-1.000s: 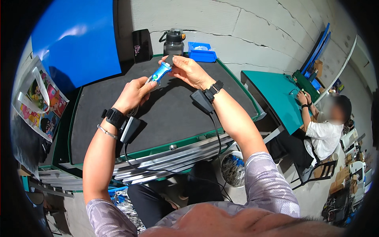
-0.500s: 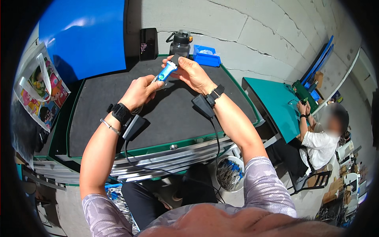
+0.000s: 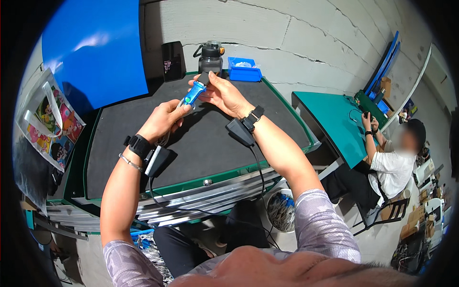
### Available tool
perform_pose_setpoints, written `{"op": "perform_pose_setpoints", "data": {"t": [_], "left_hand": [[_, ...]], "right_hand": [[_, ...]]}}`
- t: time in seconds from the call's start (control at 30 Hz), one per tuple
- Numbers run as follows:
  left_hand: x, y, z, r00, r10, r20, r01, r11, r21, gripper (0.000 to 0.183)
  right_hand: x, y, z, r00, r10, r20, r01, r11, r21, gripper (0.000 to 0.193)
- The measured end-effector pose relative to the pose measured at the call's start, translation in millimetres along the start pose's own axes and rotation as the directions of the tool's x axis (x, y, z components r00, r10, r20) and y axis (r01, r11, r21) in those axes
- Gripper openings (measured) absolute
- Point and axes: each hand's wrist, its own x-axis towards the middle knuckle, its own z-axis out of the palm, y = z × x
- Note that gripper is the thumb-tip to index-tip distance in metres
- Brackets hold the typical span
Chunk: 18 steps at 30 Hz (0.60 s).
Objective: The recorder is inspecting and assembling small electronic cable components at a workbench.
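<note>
Between my hands, above the dark mat, is a translucent blue handheld piece (image 3: 192, 94) with a green spot on its body. My left hand (image 3: 163, 119) is closed round its lower end, and a pale looped cable (image 3: 164, 139) shows below that palm. My right hand (image 3: 228, 97) pinches a small dark block (image 3: 204, 78) between thumb and fingers. The block meets the upper end of the blue piece; whether it is fully seated I cannot tell. Each wrist wears a black strap with a dark box wired to it.
The mat-topped workbench (image 3: 143, 110) holds a phone (image 3: 173, 61), a dark bottle (image 3: 210, 58) and a blue bin (image 3: 244, 70) along its back. A bucket of blue-ended cables (image 3: 281, 210) stands below. At right, a person sits at a green table (image 3: 320, 115).
The dark block, apart from the blue piece's pale end before, now meets it. Both hands have shifted slightly left in the view.
</note>
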Motion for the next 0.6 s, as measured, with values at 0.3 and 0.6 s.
{"op": "perform_pose_setpoints", "data": {"t": [0.3,0.6], "left_hand": [[3.6,-4.3,-0.6,0.997,0.038,-0.073,-0.041,0.998,-0.040,0.031],[5.4,-6.2,0.8,0.989,0.038,-0.140,-0.040,0.999,-0.007,0.030]], "right_hand": [[3.4,-2.1,-6.3,0.994,-0.097,0.049,0.104,0.982,-0.159,0.052],[3.4,-0.6,0.0,0.986,-0.164,0.003,0.158,0.948,-0.275,0.052]]}}
